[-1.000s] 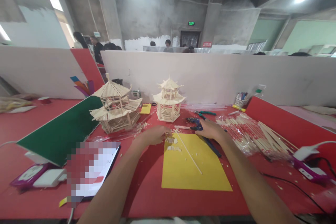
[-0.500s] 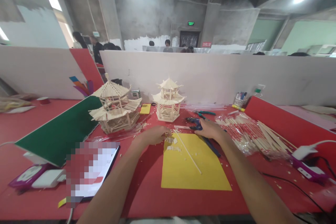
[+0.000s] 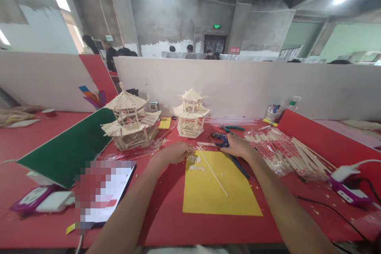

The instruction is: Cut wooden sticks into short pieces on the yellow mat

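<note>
Over the top left corner of the yellow sheet (image 3: 220, 202), my left hand (image 3: 179, 153) has its fingers bent together; what they hold, if anything, is too small to make out. Short cut pieces of wood (image 3: 197, 168) lie in a row just below its fingertips. My right hand (image 3: 239, 147) grips a dark blue shears-like hand tool (image 3: 238, 164), whose head points left and partly hides behind the fingers. One thin wooden stick (image 3: 214, 175) lies slantwise on the sheet between my hands.
Two wooden stick pavilions, a larger one (image 3: 131, 121) and a smaller one (image 3: 192, 115), stand behind my hands. Teal-handled pliers (image 3: 235, 127) and bagged wooden sticks (image 3: 282, 152) lie right. A tablet (image 3: 114, 190), a green board (image 3: 68, 147) and a power strip (image 3: 32, 200) are left.
</note>
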Motion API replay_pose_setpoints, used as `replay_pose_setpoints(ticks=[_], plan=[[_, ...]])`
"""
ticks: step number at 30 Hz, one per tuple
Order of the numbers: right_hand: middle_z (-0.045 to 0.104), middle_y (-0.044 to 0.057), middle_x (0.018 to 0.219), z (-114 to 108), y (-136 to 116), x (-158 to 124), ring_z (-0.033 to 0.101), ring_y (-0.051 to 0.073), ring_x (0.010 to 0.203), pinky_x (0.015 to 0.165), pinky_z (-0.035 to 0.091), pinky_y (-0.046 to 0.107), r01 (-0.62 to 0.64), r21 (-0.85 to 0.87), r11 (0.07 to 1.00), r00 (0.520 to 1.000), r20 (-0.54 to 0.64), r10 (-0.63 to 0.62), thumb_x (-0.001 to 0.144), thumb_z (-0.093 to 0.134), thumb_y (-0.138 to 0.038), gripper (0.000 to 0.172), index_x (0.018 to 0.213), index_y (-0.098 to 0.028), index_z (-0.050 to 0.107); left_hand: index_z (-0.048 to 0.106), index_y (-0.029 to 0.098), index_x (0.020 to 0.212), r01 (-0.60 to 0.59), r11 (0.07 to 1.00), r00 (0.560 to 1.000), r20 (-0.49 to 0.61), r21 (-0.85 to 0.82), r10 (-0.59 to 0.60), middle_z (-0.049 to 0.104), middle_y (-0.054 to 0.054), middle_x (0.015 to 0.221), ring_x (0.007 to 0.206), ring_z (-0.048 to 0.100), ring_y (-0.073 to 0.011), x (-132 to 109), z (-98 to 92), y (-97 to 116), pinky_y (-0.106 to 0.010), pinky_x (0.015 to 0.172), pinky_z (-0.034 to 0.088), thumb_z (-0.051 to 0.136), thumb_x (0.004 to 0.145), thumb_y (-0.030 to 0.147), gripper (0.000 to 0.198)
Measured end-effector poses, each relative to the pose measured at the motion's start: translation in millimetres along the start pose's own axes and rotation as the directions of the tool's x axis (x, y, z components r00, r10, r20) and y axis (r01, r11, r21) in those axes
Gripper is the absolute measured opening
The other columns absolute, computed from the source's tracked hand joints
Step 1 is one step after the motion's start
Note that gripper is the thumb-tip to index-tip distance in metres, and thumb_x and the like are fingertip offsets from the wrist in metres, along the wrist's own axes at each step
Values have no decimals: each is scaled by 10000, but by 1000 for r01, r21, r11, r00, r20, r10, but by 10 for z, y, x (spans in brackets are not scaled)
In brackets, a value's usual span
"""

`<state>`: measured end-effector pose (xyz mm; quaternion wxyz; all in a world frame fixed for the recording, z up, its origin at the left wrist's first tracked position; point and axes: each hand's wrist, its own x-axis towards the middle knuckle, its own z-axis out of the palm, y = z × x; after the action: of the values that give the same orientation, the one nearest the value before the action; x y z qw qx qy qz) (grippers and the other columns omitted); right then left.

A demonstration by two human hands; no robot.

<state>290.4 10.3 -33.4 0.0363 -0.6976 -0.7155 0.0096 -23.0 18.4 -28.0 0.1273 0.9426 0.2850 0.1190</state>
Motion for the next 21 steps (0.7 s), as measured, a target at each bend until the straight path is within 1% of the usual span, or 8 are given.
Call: replay_pose_setpoints(ticks=[4,8,11,15,16,18,21], plan=[[616,240,1219,8,3,9,614,363,1079,791,465,361,-8,7,1000,1000,3,8,749,660,-584,650,1181,-112,550,716,216,1045,3,1000,1000,23,-19,-3,735,-75,1004,924,670,-206,3,1,-5,-248,782,468,494,865,119,302],[606,242,1228,19,7,21,597,369,1116,837,463,384,0,1,1000,1000,15,0,759,648,-580,638,1180,-111,551,701,199,1014,46,999,999,-2,-17,-46,730,-78,942,858,665,-207,1,-28,17,-256,738,461,443,894,156,288],[593,240,1243,16,1,20,580,375,1149,873,455,401,3,-3,1000,1000,17,-3,771,637,-579,635,1195,-116,543,659,191,1018,97,995,994,-53,4,-97,715,-78,951,851,653,-202,-4,-50,31,-253,693,444,404,901,155,283],[577,232,1260,-3,-19,-8,577,383,1146,865,460,415,5,-1,1000,1000,17,-5,771,642,-576,625,1200,-134,543,568,188,1166,168,986,976,-137,-16,-169,698,-81,972,858,643,-201,-5,-41,19,-254,682,439,426,876,143,326],[572,229,1267,-8,-25,-19,574,384,1148,865,460,417,9,0,1000,1000,15,-9,771,645,-573,621,1202,-138,543,569,186,1159,176,984,973,-146,-20,-177,698,-85,976,865,644,-203,-3,-35,14,-259,691,440,427,877,146,318],[565,224,1273,-16,-34,-41,568,380,1155,868,459,416,16,-1,1000,1000,12,-16,776,648,-567,615,1211,-146,540,601,187,1066,189,982,971,-147,-24,-190,699,-87,973,859,644,-205,3,-30,10,-267,697,437,415,893,163,255],[572,214,1249,-46,-64,-76,557,371,1161,885,452,415,16,-17,1000,1000,-4,-16,782,658,-560,595,1203,-154,549,616,187,922,213,976,966,-142,-37,-216,700,-75,916,773,631,-190,10,-44,26,-266,658,419,402,919,201,214]])
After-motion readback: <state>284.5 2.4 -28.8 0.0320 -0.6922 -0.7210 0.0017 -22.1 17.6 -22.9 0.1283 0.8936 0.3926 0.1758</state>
